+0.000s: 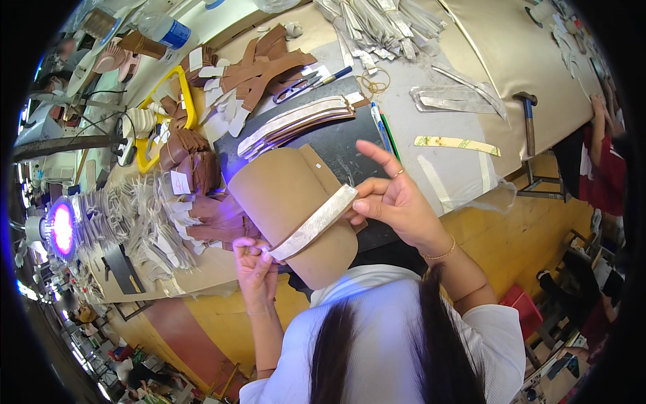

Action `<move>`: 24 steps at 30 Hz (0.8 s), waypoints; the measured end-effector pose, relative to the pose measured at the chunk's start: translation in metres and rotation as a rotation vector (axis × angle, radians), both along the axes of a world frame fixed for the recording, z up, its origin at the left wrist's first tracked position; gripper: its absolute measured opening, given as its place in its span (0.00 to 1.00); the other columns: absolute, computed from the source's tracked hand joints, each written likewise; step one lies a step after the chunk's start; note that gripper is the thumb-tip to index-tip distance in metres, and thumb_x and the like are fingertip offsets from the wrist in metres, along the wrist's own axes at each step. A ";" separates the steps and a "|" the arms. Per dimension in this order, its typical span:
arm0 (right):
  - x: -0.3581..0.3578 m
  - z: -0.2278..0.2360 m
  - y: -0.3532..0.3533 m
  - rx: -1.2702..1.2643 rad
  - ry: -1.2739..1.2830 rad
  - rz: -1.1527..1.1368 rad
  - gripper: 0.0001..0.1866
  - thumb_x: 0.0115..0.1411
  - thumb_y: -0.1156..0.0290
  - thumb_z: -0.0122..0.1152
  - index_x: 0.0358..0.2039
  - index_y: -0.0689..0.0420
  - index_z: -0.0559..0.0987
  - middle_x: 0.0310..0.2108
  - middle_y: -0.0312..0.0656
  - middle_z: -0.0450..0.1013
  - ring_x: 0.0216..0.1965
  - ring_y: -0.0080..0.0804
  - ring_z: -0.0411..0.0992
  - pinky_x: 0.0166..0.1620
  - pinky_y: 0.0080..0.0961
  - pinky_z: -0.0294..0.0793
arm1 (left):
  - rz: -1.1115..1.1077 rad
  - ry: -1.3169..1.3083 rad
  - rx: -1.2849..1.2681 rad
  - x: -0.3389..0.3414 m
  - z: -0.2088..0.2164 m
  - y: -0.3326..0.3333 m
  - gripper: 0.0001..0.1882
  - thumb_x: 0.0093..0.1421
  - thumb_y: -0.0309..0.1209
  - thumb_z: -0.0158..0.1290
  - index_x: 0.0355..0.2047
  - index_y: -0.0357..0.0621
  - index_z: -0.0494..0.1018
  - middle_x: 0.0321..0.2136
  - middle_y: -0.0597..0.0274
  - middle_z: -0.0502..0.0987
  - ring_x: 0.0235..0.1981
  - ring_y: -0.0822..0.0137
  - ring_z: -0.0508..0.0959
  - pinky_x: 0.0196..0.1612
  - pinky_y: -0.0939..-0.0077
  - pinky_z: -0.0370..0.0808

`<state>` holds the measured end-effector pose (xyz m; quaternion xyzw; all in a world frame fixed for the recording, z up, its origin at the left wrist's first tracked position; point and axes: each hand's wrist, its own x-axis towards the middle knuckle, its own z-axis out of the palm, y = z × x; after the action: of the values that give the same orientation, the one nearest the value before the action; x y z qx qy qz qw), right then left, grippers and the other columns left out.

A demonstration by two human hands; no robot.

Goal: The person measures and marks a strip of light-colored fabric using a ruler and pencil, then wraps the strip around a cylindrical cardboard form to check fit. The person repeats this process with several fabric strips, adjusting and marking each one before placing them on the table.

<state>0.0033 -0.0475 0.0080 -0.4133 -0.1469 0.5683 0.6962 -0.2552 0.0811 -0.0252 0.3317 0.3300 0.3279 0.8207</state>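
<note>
A curved strip with a whitish face and a brown edge (316, 224) is stretched between my two hands, over a large tan curved sheet (282, 185). My left hand (256, 269) pinches the strip's lower left end. At the upper right end, my right hand (397, 202) grips it between thumb and fingers, with the index finger stretched out. The tan sheet lies in front of my body, partly covered by the strip. Behind it, a stack of similar white-faced brown strips (299, 124) rests on a dark board (336, 149).
Brown leather pieces (259, 67) and scissors (295, 89) lie farther back. Two pens (382, 131), a yellowish strip (457, 144) and a hammer (528, 124) are toward the right. Bundled strips (138, 219), a yellow basket (185, 97) and a glowing lamp (62, 229) stand left.
</note>
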 end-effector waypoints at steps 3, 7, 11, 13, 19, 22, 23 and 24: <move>0.001 0.018 0.004 0.009 -0.090 -0.101 0.43 0.57 0.83 0.63 0.68 0.55 0.50 0.35 0.42 0.76 0.37 0.22 0.75 0.43 0.18 0.77 | -0.016 0.001 0.065 -0.003 0.002 0.003 0.21 0.58 0.17 0.57 0.47 0.45 0.62 0.32 0.56 0.74 0.31 0.64 0.77 0.37 0.72 0.78; -0.001 0.030 0.005 0.050 -0.263 -0.134 0.44 0.56 0.85 0.63 0.68 0.55 0.50 0.36 0.42 0.76 0.36 0.24 0.76 0.44 0.20 0.77 | -0.004 0.023 0.112 -0.009 0.002 0.008 0.19 0.59 0.18 0.56 0.48 0.41 0.64 0.33 0.54 0.75 0.31 0.64 0.78 0.37 0.71 0.78; -0.001 0.043 0.007 0.058 -0.200 -0.089 0.42 0.58 0.85 0.61 0.68 0.55 0.51 0.37 0.45 0.76 0.41 0.27 0.77 0.46 0.21 0.77 | 0.011 0.034 0.092 -0.011 0.007 0.013 0.16 0.60 0.20 0.55 0.48 0.36 0.66 0.34 0.53 0.76 0.31 0.65 0.78 0.36 0.71 0.78; 0.000 0.045 0.010 0.056 -0.177 -0.078 0.41 0.58 0.85 0.59 0.68 0.56 0.51 0.38 0.46 0.76 0.42 0.29 0.77 0.46 0.22 0.77 | -0.004 0.011 0.081 -0.012 0.008 0.016 0.15 0.61 0.20 0.55 0.48 0.35 0.67 0.33 0.53 0.77 0.30 0.65 0.78 0.36 0.71 0.78; 0.006 0.043 0.016 0.060 -0.229 -0.133 0.35 0.59 0.85 0.58 0.65 0.60 0.56 0.38 0.47 0.76 0.41 0.32 0.78 0.46 0.22 0.78 | 0.004 0.024 0.084 -0.007 0.013 0.028 0.15 0.60 0.20 0.55 0.47 0.33 0.69 0.32 0.53 0.78 0.28 0.65 0.78 0.33 0.72 0.78; 0.022 0.031 0.027 0.033 -0.247 -0.146 0.29 0.60 0.85 0.57 0.61 0.63 0.61 0.38 0.47 0.76 0.40 0.33 0.79 0.44 0.22 0.79 | -0.023 0.040 0.152 0.007 0.025 0.050 0.15 0.59 0.21 0.56 0.47 0.33 0.69 0.32 0.54 0.78 0.27 0.66 0.78 0.31 0.75 0.77; 0.028 0.027 0.037 0.087 -0.243 -0.171 0.23 0.61 0.83 0.57 0.56 0.65 0.65 0.38 0.47 0.76 0.39 0.32 0.79 0.43 0.23 0.80 | -0.032 0.052 0.184 0.013 0.031 0.060 0.16 0.59 0.21 0.56 0.47 0.33 0.70 0.32 0.54 0.78 0.26 0.67 0.77 0.30 0.76 0.76; 0.036 0.023 0.046 0.061 -0.241 -0.186 0.23 0.61 0.83 0.57 0.56 0.64 0.66 0.37 0.46 0.76 0.39 0.32 0.79 0.43 0.22 0.81 | -0.032 0.086 0.233 0.021 0.036 0.072 0.16 0.59 0.22 0.56 0.47 0.33 0.70 0.32 0.55 0.78 0.26 0.69 0.77 0.29 0.78 0.75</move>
<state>0.0390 -0.0013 0.0312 -0.4690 -0.2075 0.4430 0.7354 -0.2342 0.1532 0.0113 0.4439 0.3194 0.3363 0.7667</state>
